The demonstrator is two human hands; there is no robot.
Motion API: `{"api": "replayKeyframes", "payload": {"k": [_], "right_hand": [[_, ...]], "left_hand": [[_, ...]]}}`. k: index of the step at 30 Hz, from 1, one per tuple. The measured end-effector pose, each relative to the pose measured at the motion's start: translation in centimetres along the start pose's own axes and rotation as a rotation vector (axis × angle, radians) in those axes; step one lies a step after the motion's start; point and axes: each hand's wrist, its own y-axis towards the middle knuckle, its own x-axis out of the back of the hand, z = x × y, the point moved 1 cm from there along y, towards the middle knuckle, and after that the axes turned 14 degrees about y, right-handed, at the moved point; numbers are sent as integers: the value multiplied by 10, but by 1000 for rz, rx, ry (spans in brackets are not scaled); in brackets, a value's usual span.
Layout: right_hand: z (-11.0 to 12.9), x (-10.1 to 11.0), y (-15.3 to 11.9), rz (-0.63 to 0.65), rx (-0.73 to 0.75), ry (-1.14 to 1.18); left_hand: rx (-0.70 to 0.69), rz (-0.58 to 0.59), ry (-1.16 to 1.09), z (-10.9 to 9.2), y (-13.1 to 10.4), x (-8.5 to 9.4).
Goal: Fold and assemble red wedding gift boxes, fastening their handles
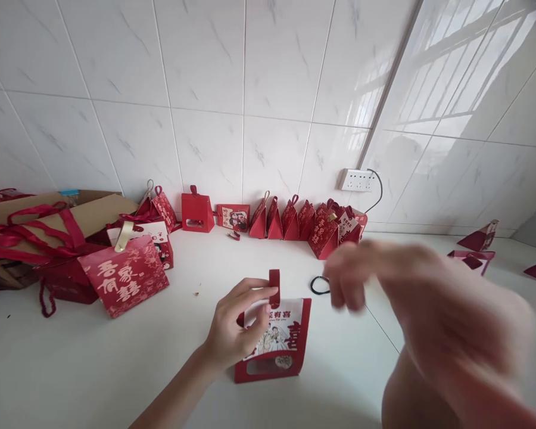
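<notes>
In front of me on the white counter stands a small red and white gift box (pixel 290 326), printed with a cartoon couple and a see-through window low on its front. My left hand (pixel 236 328) is closed at its top, the fingers at the upright red ribbon handle (pixel 274 279). Raised to the right of the box is my right hand (pixel 420 292), smeared by motion; it is apart from the box, and its fingers are too blurred to read. A thin black ring-shaped band (pixel 320 285) lies beyond its fingertips.
Against the tiled wall stands a row of red gift boxes (pixel 290 220). A larger red box (pixel 124 275) and a ribboned carton (pixel 93 217) sit left. More red boxes (pixel 477 235) are at far right. A white power strip (pixel 360 180) is on the wall.
</notes>
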Motion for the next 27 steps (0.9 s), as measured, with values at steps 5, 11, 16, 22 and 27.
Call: {"api": "replayKeyframes", "payload": {"k": [5,11,16,22,27], "right_hand": [[-55,-5,-1,52,-10,-51],[-87,-48,-57,64,86,66],[-90,-64,-88,-64,35,151],[-81,-68,-92,-126,-68,203],[-81,-68,-92,-116,-41,150]], "left_hand": [[4,10,-8,-2,1,0],[-32,15,-22,-2,1,-1],[-45,13,24,-1,0,0],[-53,17,66,-3,2,1],[-60,9,84,-3,1,0]]}}
